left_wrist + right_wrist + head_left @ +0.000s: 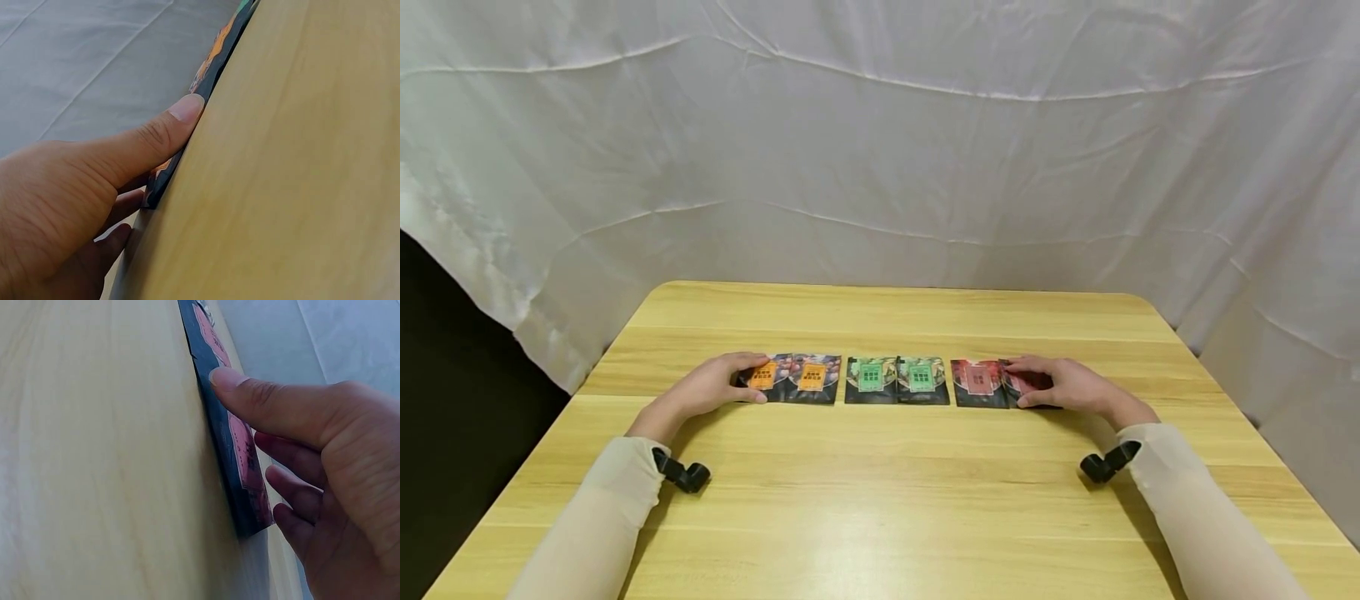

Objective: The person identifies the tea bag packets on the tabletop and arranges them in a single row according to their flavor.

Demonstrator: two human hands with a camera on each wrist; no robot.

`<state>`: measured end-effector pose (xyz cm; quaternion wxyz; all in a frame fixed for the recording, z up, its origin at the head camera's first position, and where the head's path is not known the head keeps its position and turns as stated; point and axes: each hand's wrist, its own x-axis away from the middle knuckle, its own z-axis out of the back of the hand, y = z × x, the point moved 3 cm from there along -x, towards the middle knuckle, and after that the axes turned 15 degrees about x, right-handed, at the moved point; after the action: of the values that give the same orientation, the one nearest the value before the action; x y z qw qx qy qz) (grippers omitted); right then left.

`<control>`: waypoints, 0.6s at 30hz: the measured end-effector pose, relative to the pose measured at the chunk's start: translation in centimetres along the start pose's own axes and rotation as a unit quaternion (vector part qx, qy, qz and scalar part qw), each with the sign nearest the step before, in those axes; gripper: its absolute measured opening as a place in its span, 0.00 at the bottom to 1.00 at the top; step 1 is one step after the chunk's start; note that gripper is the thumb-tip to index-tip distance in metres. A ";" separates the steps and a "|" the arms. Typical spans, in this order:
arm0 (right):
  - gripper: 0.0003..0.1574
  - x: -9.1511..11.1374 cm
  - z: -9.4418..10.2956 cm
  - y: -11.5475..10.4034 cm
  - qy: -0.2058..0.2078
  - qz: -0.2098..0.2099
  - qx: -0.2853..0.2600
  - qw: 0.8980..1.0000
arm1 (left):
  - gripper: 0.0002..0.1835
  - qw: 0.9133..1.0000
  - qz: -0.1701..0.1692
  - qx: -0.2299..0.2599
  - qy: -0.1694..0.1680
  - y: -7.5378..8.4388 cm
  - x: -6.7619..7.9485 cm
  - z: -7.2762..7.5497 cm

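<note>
Flat dark packets lie side by side in a row across the table, in three colour pairs. My left hand [711, 387] spans the outermost orange-labelled packet [763, 377], thumb [178, 119] at its near edge and fingers at its far edge. Beside it lies a second orange-labelled packet [812, 378]. Two green-labelled packets [871, 379] occupy the middle. To their right is a red-labelled packet [979, 383]. My right hand [1067, 387] holds the outermost red-labelled packet [240, 456] across its edges, partly covering it in the head view.
The light wooden table [865, 500] has rounded far corners. Behind it hangs a creased pale cloth [880, 158]. A black area [460, 400] lies beyond the left edge. Small black cameras [688, 477] are worn on both wrists.
</note>
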<state>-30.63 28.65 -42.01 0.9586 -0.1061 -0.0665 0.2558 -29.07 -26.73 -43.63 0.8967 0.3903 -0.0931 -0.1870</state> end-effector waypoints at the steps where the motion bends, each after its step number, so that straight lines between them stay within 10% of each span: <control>1: 0.42 0.0 0.1 0.0 0.000 0.001 0.000 1.000 | 0.45 1.000 -0.001 -0.001 -0.001 0.0 0.0 0.0; 18: 0.41 0.6 0.6 0.1 0.024 0.006 0.009 1.000 | 0.46 1.000 -0.008 -0.029 0.001 0.0 -0.3 0.1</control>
<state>-30.24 29.18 -41.46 0.9592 -0.1038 -0.0406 0.2598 -29.30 -26.64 -43.56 0.9061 0.3655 -0.0835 -0.1958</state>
